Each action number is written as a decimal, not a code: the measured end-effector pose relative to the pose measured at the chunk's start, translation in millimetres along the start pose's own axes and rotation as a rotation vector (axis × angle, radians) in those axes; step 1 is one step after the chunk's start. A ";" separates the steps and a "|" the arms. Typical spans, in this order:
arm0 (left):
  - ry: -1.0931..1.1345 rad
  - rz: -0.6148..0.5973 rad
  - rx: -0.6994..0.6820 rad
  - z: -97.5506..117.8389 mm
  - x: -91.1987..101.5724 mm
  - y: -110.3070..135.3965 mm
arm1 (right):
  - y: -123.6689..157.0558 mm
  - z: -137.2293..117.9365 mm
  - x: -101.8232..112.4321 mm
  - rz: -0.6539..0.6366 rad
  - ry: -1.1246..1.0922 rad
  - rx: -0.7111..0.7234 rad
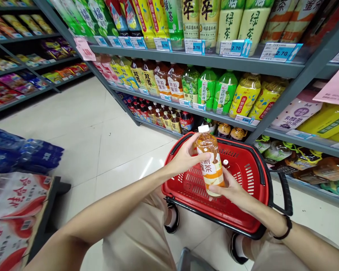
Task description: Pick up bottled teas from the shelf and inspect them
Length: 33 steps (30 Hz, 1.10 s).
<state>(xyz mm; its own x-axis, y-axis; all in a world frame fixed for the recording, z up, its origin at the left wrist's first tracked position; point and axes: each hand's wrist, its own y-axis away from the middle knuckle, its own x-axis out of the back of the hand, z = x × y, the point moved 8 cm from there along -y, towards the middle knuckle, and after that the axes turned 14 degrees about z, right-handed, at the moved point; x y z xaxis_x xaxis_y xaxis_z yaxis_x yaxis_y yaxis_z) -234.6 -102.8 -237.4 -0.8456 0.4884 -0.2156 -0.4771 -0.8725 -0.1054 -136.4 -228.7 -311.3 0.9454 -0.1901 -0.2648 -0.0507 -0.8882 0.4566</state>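
I hold an amber tea bottle [211, 163] with a white cap and an orange-and-white label upright over a red shopping basket [250, 216]. My left hand [185, 158] wraps its upper part from the left, fingers closed on it. My right hand [233, 190] cups the bottle's bottom from below and the right. The basket stands on the floor by my feet, its black handle [284, 194] swung out to the right. I see only a small round thing on the basket's floor.
Grey shelves [214, 62] full of bottled teas and drinks rise on the right, with blue price tags. Packs of water in blue wrap [22, 152] and red-and-white cartons [14, 210] stand at the left. White floor tiles [87, 124] run down the aisle toward further snack shelves.
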 end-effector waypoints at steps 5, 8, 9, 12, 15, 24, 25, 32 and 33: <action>0.037 0.018 0.035 -6.8 7.9 -2.2 | 2.0 -2.0 -0.5 -0.032 -0.093 -0.039; 0.071 0.013 0.058 -11.1 9.8 -1.5 | 1.3 0.4 -2.0 -0.095 -0.214 -0.068; 0.062 -0.003 0.058 -10.8 8.2 -0.4 | 0.9 1.6 -2.4 -0.113 -0.244 -0.074; 0.033 -0.058 0.040 -5.7 0.1 3.6 | 0.2 5.9 -4.3 -0.153 -0.276 -0.085; 0.041 -0.027 0.016 -1.8 -2.9 4.3 | 1.3 10.6 -7.5 -0.168 -0.253 -0.101; -0.045 0.095 -0.028 2.5 4.4 1.9 | 1.5 0.8 -4.1 -0.026 -0.266 -0.041; -0.038 0.057 -0.041 6.6 1.5 3.5 | 2.6 0.6 -5.7 -0.052 -0.289 -0.071; 0.052 -0.101 0.082 1.1 -11.6 17.1 | 12.4 10.4 -14.6 -0.269 -0.338 -0.320; 0.077 -0.104 0.105 -2.8 -12.1 17.1 | 12.8 12.4 -15.3 -0.272 -0.330 -0.338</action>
<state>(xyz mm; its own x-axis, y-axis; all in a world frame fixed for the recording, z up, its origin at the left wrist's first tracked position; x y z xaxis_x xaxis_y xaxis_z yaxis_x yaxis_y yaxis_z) -231.9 -123.6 -239.4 -0.7711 0.5703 -0.2831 -0.5874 -0.8088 -0.0296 -155.5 -242.3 -312.0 0.7559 -0.1414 -0.6392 0.3394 -0.7503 0.5674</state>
